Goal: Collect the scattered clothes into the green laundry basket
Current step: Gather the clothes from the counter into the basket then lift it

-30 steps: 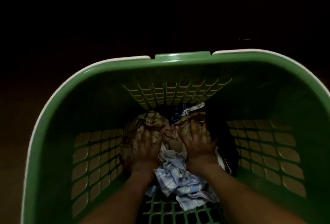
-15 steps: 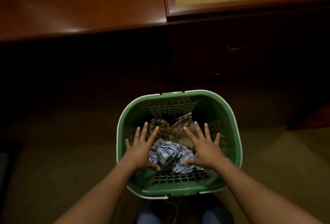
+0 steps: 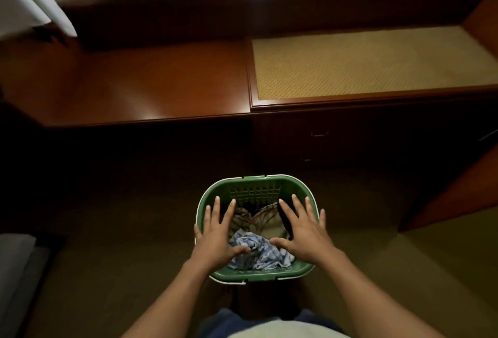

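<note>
The green laundry basket (image 3: 256, 276) stands on the floor right below me. Inside it lie a crumpled blue-and-white checked cloth (image 3: 260, 255), a beige patterned cloth (image 3: 258, 220) and something dark at the far right. My left hand (image 3: 215, 238) hovers above the basket's left side, fingers spread, holding nothing. My right hand (image 3: 304, 232) hovers above the right side, also spread and empty. Neither hand touches the clothes or the rim.
A long dark wooden desk (image 3: 134, 89) with a woven yellow panel (image 3: 372, 62) runs across behind the basket, with drawers (image 3: 319, 134) under it. A white curtain (image 3: 32, 6) hangs at top left. A grey cushion edge (image 3: 13, 270) shows at the lower left.
My hands were pressing the clothes down deep in the basket, then lifted out and spread. My head rose, so the basket looks smaller and the desk came into view.
</note>
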`<state>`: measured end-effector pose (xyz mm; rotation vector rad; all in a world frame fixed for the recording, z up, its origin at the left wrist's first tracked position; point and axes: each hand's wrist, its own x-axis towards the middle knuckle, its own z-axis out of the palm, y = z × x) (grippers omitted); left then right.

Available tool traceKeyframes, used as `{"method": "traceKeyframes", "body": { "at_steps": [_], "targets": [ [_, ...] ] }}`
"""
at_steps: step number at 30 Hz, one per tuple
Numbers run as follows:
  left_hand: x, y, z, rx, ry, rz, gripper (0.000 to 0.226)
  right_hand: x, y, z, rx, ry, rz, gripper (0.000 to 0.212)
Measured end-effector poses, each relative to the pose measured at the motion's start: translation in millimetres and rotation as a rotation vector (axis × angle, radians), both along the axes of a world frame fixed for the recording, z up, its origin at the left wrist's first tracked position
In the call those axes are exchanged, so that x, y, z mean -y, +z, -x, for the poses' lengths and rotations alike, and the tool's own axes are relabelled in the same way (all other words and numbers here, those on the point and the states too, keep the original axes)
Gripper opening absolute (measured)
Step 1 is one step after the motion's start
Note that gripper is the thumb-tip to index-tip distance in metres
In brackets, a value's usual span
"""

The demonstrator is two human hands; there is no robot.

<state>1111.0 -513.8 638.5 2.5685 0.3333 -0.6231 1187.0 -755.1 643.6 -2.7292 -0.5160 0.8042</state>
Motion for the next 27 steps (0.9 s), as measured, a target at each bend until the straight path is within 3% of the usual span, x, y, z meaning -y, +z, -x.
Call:
{"method": "traceKeyframes", "body": {
  "at_steps": [8,15,21,27],
  "targets": [
    [-35.9,8.5,5.8,0.105,0.089,0.102,0.107,-23.0,12.8,13.7,-0.004,-0.193,-0.133,0.086],
    [-81.8,3.4,13.0,0.001,0.164,0.251,0.102,-23.7,16.5,20.1,-0.039,-0.518,-0.399,0.071],
    [-99.9,-7.5,9.7,-0.055,0.268,0.264,0.095,3.5,14.4,8.9,-0.059,-0.704,-0.435,0.067],
    [-83.6,-16.7,-9.8,-0.101,0.618,0.348,0.055,44.6,0.6,-32.5,-0.186,-0.750,-0.458,0.059]
  ]
}}
